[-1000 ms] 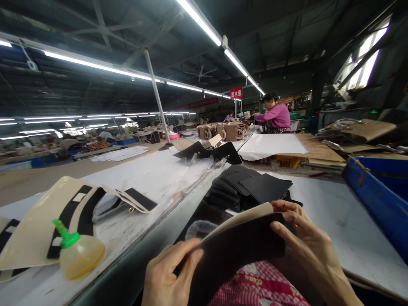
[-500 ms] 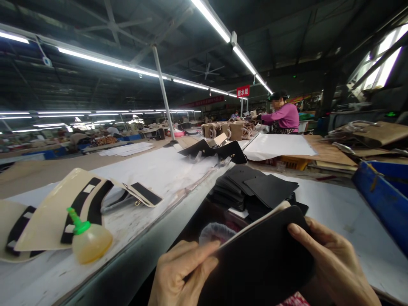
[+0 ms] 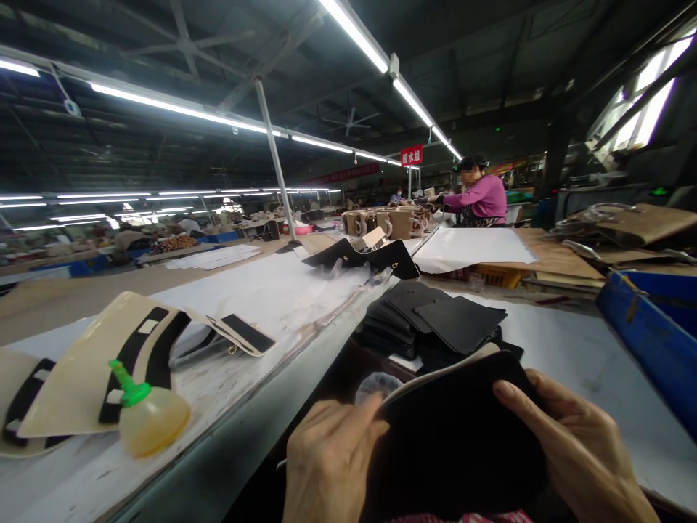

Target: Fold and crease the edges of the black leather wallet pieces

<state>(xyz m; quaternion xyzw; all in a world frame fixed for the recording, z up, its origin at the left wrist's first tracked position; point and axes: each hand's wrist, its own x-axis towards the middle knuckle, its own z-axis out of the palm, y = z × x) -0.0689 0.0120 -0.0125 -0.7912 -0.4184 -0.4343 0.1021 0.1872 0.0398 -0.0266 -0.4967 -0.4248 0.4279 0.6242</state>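
Observation:
A black panel with a cream-coloured edge (image 3: 457, 436) is held upright between my two hands, close to me. My left hand (image 3: 332, 454) pinches its left edge, thumb and forefinger pressed together near the top. On the right, my right hand (image 3: 577, 428) grips the upper corner, thumb on the near black face and fingers behind. Just beyond the panel lies a stack of black sheets (image 3: 430, 319). To the left, a squeeze bottle (image 3: 152, 421) with a green nozzle and yellowish liquid stands before cream pieces with black strips (image 3: 103, 363).
A long white-covered table (image 3: 261, 290) runs away from me, with black flap pieces (image 3: 364, 254) farther along it. At right is a blue bin (image 3: 647, 334). Brown bags (image 3: 386, 221) stand near a co-worker in a purple top (image 3: 484, 200).
My left hand has moved right and slid along the panel's edge, and the panel now bends slightly. My right hand keeps its grip on the corner. The view has shifted a little.

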